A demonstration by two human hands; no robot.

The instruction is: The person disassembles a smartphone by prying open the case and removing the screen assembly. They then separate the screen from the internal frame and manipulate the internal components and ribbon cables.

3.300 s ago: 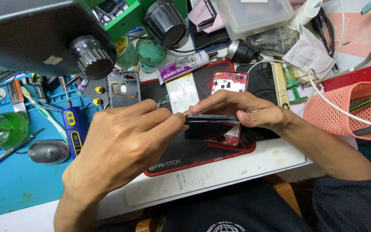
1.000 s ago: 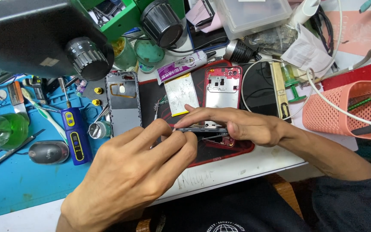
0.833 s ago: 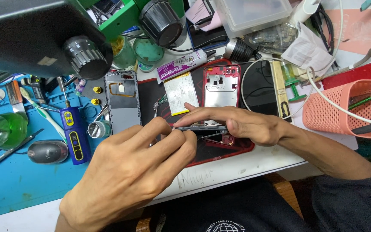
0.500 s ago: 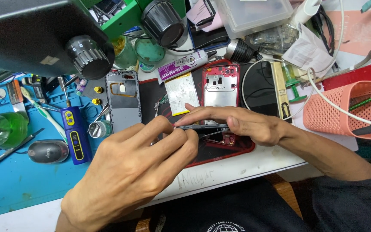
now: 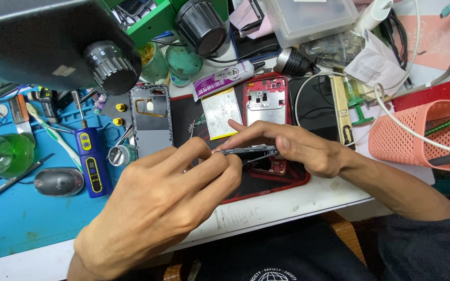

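Hands at work on a thin phone part

Fingers of the left hand (image 5: 167,203), nearest, were pressed together on one end of a thin dark phone part (image 5: 248,152), held edge-on above the red-edged mat (image 5: 282,182). The right hand (image 5: 292,148) pinched its other end. This looked like prying or separating; a steady, gentle pull seemed called for next. Farther off lay the red phone frame (image 5: 265,96) and silver battery (image 5: 221,112).

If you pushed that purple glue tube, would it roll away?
The glue tube looks round and lies on its side, so it would probably roll a bit. Clutter crowds it, so likely not far. It seems small and light, probably squashy.
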